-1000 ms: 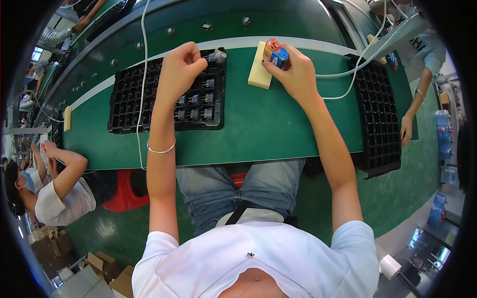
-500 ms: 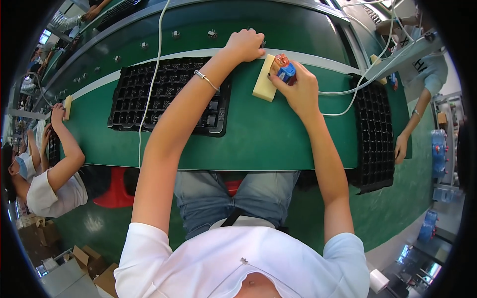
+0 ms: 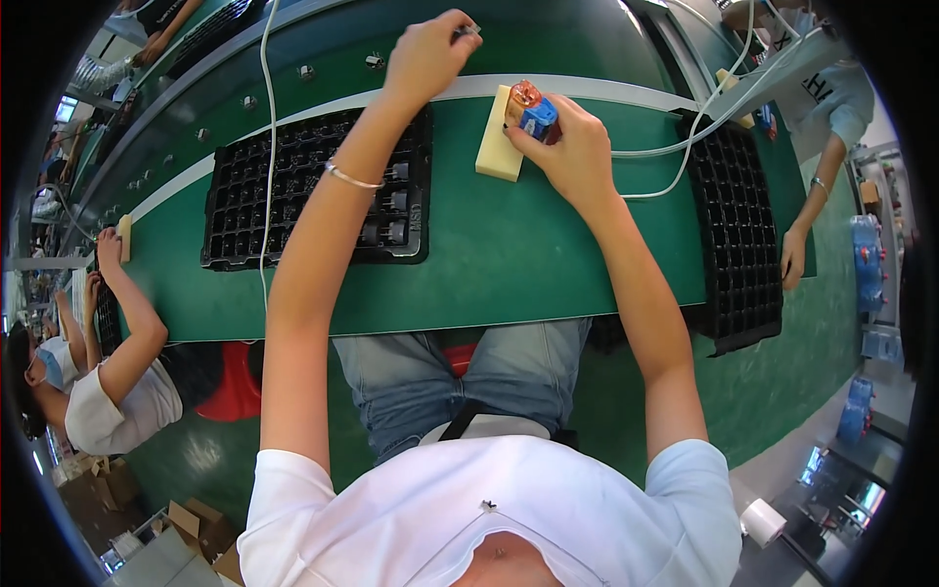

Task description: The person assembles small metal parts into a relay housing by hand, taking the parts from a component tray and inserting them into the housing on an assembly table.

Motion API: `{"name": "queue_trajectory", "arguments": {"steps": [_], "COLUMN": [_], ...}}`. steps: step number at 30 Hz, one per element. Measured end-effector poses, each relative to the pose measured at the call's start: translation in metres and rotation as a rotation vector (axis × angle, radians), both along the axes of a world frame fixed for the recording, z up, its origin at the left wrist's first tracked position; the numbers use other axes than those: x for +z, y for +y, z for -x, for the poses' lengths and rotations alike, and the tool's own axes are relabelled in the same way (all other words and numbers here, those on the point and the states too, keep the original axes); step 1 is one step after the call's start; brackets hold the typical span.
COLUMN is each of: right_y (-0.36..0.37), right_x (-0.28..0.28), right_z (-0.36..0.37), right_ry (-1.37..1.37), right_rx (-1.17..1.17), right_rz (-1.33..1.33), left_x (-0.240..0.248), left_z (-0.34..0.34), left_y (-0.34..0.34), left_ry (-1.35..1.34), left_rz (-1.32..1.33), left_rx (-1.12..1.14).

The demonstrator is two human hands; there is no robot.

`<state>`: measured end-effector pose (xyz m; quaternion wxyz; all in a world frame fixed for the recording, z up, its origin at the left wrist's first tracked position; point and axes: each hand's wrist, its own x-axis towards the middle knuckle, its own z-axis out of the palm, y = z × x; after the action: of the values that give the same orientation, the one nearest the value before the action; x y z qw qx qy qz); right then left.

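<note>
Far out over the green strip behind the white line, my left hand (image 3: pixel 426 61) pinches a small silvery part (image 3: pixel 467 31). The fingers partly cover that part, so its exact kind does not show. Above the table, my right hand (image 3: pixel 575 147) grips a small block with a blue side and a copper-orange end (image 3: pixel 533 112). Just left of and below this block lies a pale yellow foam block (image 3: pixel 499 147). Under my left forearm is a black compartment tray (image 3: pixel 293 186), with dark parts in its right-hand pockets.
Several small parts (image 3: pixel 375 61) sit spaced along the far green strip. A white cable (image 3: pixel 270 108) crosses the tray, and others (image 3: pixel 655 154) run at the right. Another black tray (image 3: pixel 734 235) overhangs the right edge, near another person's hand (image 3: pixel 793 259). A co-worker (image 3: pixel 122 391) sits at left.
My left hand has moved farther out and to the left, with the small part in its fingers. My right hand still holds the blue and copper-orange block. The whole view has shifted slightly.
</note>
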<state>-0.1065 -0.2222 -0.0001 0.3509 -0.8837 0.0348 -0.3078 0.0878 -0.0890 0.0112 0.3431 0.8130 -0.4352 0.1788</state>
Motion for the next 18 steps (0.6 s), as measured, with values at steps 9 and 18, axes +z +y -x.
{"name": "queue_trajectory", "arguments": {"steps": [9, 18], "right_y": [-0.002, -0.002], "right_x": [0.007, 0.006], "right_z": [0.005, 0.002], "right_ry": [0.070, 0.081], "right_rx": [0.015, 0.063], "right_rz": [0.023, 0.019], "left_x": [0.034, 0.002], "left_z": [0.063, 0.086], "left_y": [0.081, 0.088], "left_ry": [0.902, 1.249], "left_rz": [0.649, 0.853], "left_rx": [-0.134, -0.214]}}
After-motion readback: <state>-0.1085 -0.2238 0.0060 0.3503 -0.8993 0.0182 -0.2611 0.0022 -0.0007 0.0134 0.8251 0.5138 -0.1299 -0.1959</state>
